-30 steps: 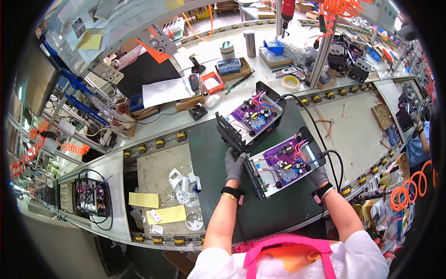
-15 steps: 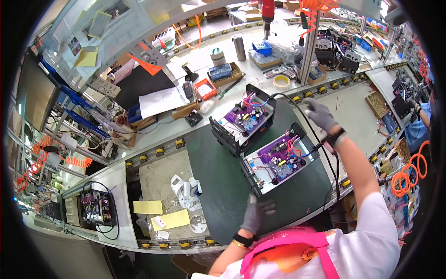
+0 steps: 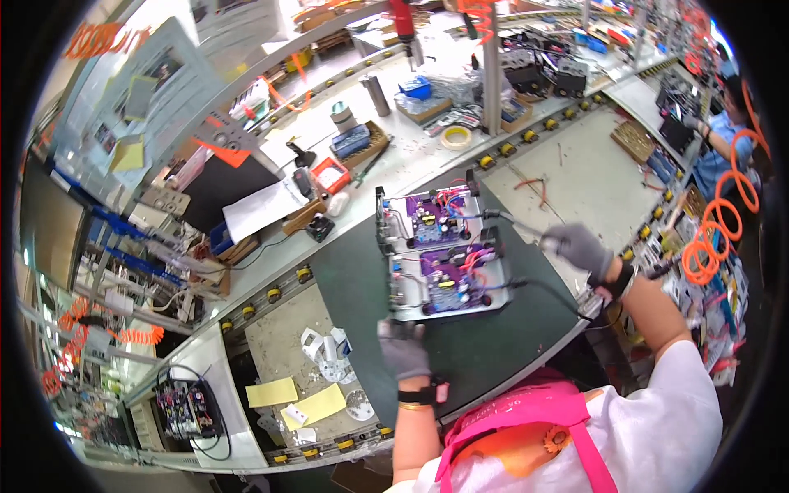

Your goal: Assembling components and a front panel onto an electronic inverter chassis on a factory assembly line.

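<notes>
Two opened device housings with purple circuit boards lie side by side on a dark green mat (image 3: 362, 279). My left hand (image 3: 403, 349) is at the lower left corner of the near housing (image 3: 450, 283), fingers extended and somewhat blurred; whether it touches the housing I cannot tell. Behind that one sits the far housing (image 3: 431, 220), whose black cable (image 3: 514, 220) runs right to my right hand (image 3: 579, 246). The fingers there are closed around this cable. Another black cable (image 3: 546, 287) leaves the near housing and curves toward the mat's right edge.
Yellow paper sheets (image 3: 316, 407) and white scraps (image 3: 329, 353) lie left of the mat. On the bench behind are a red bin (image 3: 331, 177) and a tape roll (image 3: 456, 137). An orange coiled hose (image 3: 711, 238) hangs at right. Another person's sleeve (image 3: 715, 168) shows beyond.
The view has shifted. Both housings have turned and now sit squarely alongside each other. My right hand has come nearer and closed on a cable; my left hand has moved to the near housing's corner.
</notes>
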